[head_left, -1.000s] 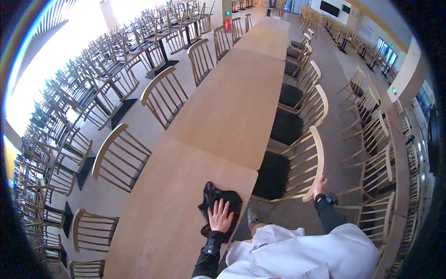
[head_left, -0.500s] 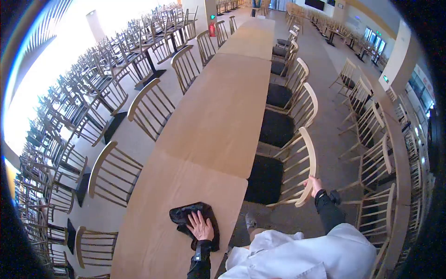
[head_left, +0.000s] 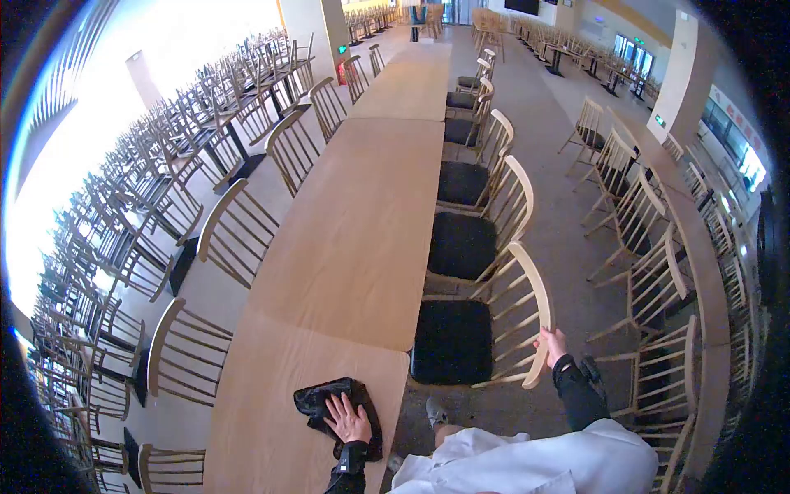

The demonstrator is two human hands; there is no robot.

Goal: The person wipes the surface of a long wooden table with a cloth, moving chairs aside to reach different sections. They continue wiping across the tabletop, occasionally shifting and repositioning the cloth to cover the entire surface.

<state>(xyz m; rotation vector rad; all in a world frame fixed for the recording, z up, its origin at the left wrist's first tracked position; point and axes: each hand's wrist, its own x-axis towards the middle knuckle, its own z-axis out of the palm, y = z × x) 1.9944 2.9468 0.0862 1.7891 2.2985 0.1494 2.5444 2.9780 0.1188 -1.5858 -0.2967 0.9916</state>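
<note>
My left hand (head_left: 348,420) lies flat, fingers spread, on a crumpled black cloth (head_left: 325,398) near the right edge of a long wooden table (head_left: 346,239). My right hand (head_left: 552,343) grips the curved top rail of a light wooden chair (head_left: 494,325) with a black seat, which stands at the table's right side. Both arms wear dark sleeves under a white coat (head_left: 543,461).
More black-seated chairs (head_left: 481,214) line the table's right side and spindle-back chairs (head_left: 234,230) its left. Stacked chairs and tables (head_left: 148,181) fill the left of the hall. Another row of chairs (head_left: 642,206) stands along a counter on the right, beyond a grey floor aisle (head_left: 559,189).
My left hand has slid the cloth left and toward me across the table. My right hand has kept hold of the chair's top rail, and the view has shifted forward along the table.
</note>
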